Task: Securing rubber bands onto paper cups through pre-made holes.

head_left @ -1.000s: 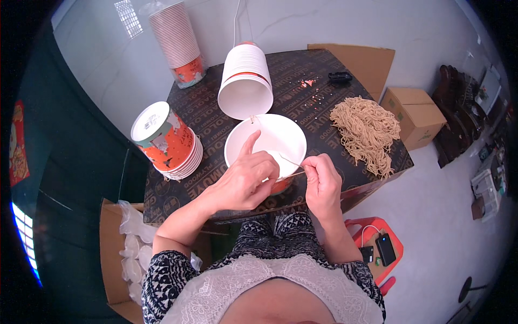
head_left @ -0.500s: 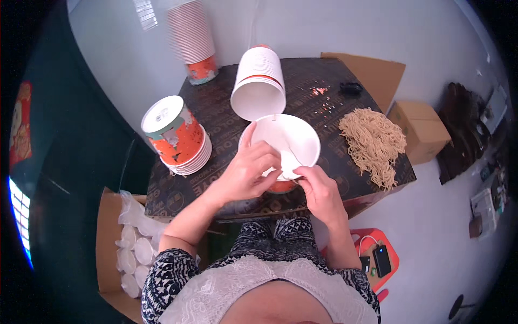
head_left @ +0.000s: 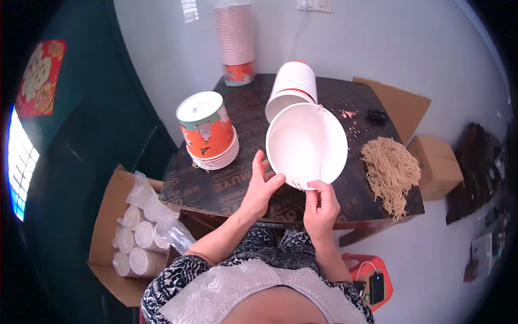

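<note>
Beside the white bucket (head_left: 299, 143), tabletop lettering (head_left: 232, 181)

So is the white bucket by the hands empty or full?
The white bucket is empty: its bare white inside shows, with only a thin cord crossing it.

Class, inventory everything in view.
bucket: one, white, centre
cord: one, pale, across bucket
upturned buckets: one stack, multicoloured, left
lying buckets: one stack, white, back
upright buckets: one stack, pale, back left
cord heap: one, tan, right
small object: one, black, back right
bits: many, reddish, table
table: one, dark, centre
open carton: one, brown, left
other carton: one, brown, right
stool: one, red, lower right
poster: one, red, left
left hand: one, bare, at rim
right hand: one, bare, at rim
</note>
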Demonstrator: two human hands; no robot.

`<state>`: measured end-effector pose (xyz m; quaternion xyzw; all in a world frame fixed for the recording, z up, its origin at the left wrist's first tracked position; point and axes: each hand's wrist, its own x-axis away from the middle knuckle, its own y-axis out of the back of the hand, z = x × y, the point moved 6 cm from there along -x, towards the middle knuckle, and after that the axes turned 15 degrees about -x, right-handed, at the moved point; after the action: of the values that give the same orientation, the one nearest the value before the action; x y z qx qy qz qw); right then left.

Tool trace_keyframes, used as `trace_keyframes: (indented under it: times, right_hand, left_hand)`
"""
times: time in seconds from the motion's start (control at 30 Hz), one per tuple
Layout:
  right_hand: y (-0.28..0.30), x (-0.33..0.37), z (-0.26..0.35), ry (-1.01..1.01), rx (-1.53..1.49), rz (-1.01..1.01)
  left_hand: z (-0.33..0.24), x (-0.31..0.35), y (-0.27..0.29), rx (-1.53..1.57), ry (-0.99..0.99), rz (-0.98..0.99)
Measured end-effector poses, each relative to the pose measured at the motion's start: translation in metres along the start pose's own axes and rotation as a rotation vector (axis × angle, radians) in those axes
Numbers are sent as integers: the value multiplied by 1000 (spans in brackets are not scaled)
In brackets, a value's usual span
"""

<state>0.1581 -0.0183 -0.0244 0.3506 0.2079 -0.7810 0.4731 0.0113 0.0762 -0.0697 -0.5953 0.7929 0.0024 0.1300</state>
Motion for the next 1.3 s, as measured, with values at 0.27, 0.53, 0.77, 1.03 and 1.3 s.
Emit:
trace_keyframes:
  times: [0.27,0.53,0.77,1.03,1.3]
  right_hand:
    - [-4,10,23,172,-202,169]
    - [18,8,-21,-80,-115,14]
    - [15,16,-44,-129,-64,62]
    - [16,21,-65,-179,-75,73]
    - [11,27,-75,-236,-95,95]
  left_hand:
    - [-76,22,36,7,-246,-193]
    - [-207,39,125,-498,-572,-743]
    - [-259,9,132,-1789,-719,-989]
    - [-237,-34,134,-2227,-739,-741]
    - [-285,-47,152,-2277,-800,-889]
